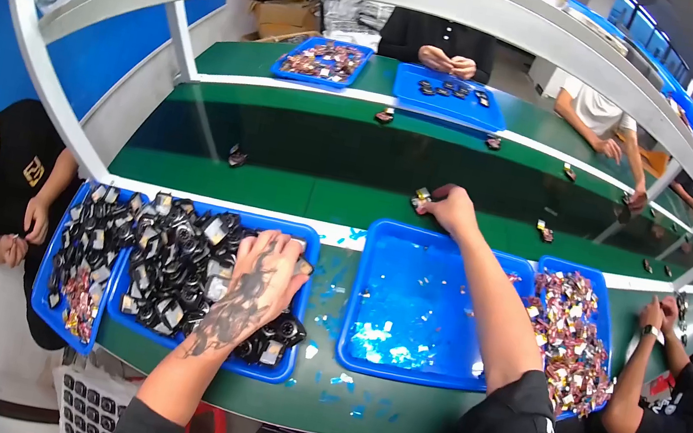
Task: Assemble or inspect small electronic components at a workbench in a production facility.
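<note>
My left hand (261, 280) digs, fingers spread, into the black parts (171, 264). My right hand (452, 209) pinches 1 part (421, 198) over the belt (327, 167); I should lower it flat before opening that grip.

A blue tray (580, 286) full of shiny bits sits at the right. Two more blue trays (451, 98) lie on the far green bench (235, 58). A cardboard box (284, 15) stands behind them.

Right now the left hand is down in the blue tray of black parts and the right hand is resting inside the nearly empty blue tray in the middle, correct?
Not quite. The left hand is in the blue tray of black parts, but the right hand is not in the nearly empty blue tray. It reaches past that tray and holds a small part over the green conveyor belt, as the head view shows.
</note>
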A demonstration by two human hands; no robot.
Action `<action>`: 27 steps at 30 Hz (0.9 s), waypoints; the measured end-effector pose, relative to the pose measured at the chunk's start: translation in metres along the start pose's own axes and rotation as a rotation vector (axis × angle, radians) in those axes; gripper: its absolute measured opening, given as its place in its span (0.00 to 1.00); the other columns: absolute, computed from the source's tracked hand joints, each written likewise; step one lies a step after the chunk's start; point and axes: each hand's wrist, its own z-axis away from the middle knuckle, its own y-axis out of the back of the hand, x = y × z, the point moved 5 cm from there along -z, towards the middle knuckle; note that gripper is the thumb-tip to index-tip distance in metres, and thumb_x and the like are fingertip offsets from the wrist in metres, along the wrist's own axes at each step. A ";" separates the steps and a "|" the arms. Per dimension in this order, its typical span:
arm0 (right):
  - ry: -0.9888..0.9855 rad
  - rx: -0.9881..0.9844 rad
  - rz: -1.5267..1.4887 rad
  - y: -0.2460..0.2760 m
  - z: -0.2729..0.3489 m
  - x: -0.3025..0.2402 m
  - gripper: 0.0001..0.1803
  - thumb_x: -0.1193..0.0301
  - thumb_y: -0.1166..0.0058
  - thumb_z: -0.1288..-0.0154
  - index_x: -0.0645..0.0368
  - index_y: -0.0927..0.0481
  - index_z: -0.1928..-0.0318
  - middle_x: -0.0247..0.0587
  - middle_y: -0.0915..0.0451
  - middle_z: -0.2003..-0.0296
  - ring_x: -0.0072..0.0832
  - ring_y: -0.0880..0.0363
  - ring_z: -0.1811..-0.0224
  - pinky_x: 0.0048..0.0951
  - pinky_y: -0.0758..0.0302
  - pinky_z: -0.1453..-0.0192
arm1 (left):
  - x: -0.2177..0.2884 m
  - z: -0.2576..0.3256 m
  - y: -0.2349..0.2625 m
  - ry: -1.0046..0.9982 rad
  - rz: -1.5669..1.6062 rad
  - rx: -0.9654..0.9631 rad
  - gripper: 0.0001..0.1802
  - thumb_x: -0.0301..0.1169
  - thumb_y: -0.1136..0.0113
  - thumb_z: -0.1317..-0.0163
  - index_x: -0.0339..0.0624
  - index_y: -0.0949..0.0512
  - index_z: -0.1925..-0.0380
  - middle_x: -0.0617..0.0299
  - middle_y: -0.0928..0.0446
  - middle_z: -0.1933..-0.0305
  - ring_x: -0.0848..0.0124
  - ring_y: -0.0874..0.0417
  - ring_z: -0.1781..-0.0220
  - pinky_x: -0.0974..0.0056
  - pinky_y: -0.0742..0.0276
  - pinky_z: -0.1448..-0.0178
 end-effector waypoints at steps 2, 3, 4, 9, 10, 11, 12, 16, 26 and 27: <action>0.045 0.094 0.059 -0.002 0.003 -0.017 0.29 0.62 0.27 0.55 0.60 0.19 0.51 0.50 0.16 0.58 0.43 0.17 0.53 0.37 0.21 0.48 | -0.018 -0.007 0.007 0.039 0.060 -0.020 0.16 0.26 0.32 0.50 0.41 0.29 0.65 0.55 0.23 0.66 0.55 0.22 0.56 0.51 0.30 0.49; 0.032 -0.021 0.155 0.023 0.032 0.027 0.29 0.62 0.27 0.55 0.60 0.19 0.51 0.50 0.16 0.58 0.43 0.17 0.53 0.37 0.21 0.48 | 0.038 0.023 -0.005 0.160 0.175 -0.010 0.14 0.23 0.34 0.47 0.40 0.30 0.65 0.56 0.24 0.71 0.60 0.20 0.64 0.57 0.26 0.57; 0.051 0.052 0.096 0.041 0.031 0.026 0.27 0.63 0.29 0.52 0.60 0.19 0.51 0.50 0.16 0.59 0.42 0.16 0.54 0.37 0.21 0.49 | 0.034 0.015 -0.001 0.238 0.320 -0.013 0.13 0.21 0.35 0.46 0.39 0.30 0.65 0.57 0.24 0.72 0.65 0.19 0.67 0.60 0.25 0.62; 0.219 0.128 0.061 0.117 0.065 0.028 0.08 0.69 0.39 0.42 0.59 0.15 0.63 0.48 0.16 0.72 0.40 0.15 0.65 0.37 0.20 0.58 | 0.054 -0.006 0.012 0.444 1.559 -0.107 0.07 0.24 0.46 0.32 0.40 0.35 0.61 0.50 0.19 0.59 0.66 0.14 0.66 0.71 0.20 0.69; 0.199 0.129 0.077 0.129 0.077 0.037 0.08 0.69 0.39 0.42 0.59 0.15 0.63 0.48 0.16 0.72 0.40 0.15 0.65 0.37 0.20 0.58 | 0.059 -0.010 0.011 0.489 1.651 -0.173 0.07 0.25 0.48 0.30 0.42 0.37 0.61 0.46 0.19 0.57 0.64 0.14 0.66 0.71 0.18 0.69; 0.266 0.024 0.212 0.136 0.094 0.044 0.08 0.68 0.38 0.42 0.59 0.15 0.64 0.45 0.17 0.73 0.36 0.16 0.68 0.35 0.21 0.60 | 0.064 -0.012 0.004 0.501 1.707 -0.181 0.06 0.27 0.49 0.29 0.42 0.36 0.60 0.44 0.20 0.55 0.63 0.14 0.65 0.70 0.18 0.69; 0.338 -0.078 0.338 0.139 0.108 0.048 0.09 0.67 0.37 0.42 0.60 0.15 0.65 0.42 0.17 0.74 0.33 0.17 0.70 0.33 0.22 0.63 | 0.071 -0.015 -0.003 0.545 1.785 -0.186 0.06 0.27 0.49 0.29 0.41 0.36 0.60 0.44 0.20 0.55 0.63 0.14 0.65 0.69 0.17 0.67; 0.174 -0.111 0.536 0.137 0.158 0.061 0.14 0.60 0.35 0.44 0.58 0.16 0.68 0.46 0.17 0.73 0.41 0.16 0.67 0.38 0.21 0.60 | 0.081 -0.017 -0.026 0.620 1.869 -0.244 0.08 0.29 0.48 0.29 0.41 0.35 0.57 0.44 0.20 0.54 0.61 0.14 0.61 0.66 0.16 0.62; 0.217 0.261 0.304 0.118 0.168 0.062 0.06 0.72 0.36 0.47 0.57 0.18 0.68 0.46 0.20 0.69 0.43 0.20 0.63 0.41 0.23 0.56 | 0.087 0.000 -0.043 0.474 1.569 -0.299 0.13 0.30 0.46 0.31 0.38 0.20 0.51 0.61 0.25 0.50 0.76 0.23 0.60 0.73 0.26 0.62; 0.321 0.343 0.299 0.119 0.174 0.053 0.05 0.74 0.36 0.47 0.58 0.18 0.68 0.45 0.21 0.70 0.43 0.20 0.64 0.41 0.24 0.57 | 0.086 0.002 -0.045 0.488 1.565 -0.285 0.13 0.30 0.46 0.31 0.38 0.20 0.51 0.61 0.25 0.50 0.76 0.23 0.60 0.73 0.26 0.62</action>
